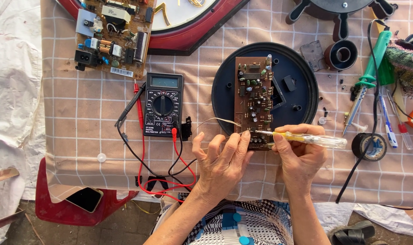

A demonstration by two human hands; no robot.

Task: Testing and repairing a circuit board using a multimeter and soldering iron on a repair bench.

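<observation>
A brown circuit board (253, 90) with many small components lies upright across a round black plastic cover (302, 75). My right hand (301, 154) holds a screwdriver with a clear yellow handle (315, 139); its metal tip touches the board's lower left edge. My left hand (221, 163) rests beside that corner, fingertips on the board's bottom edge. A thin pale wire (218, 120) arcs from the board toward my left fingers.
A black digital multimeter (163, 104) with red and black leads (143, 159) lies left of the board. Another circuit board (112, 36) and a red-framed clock (188, 22) sit at the top. A green soldering iron (369, 77), tape roll (369, 146) and pens (388, 122) lie right.
</observation>
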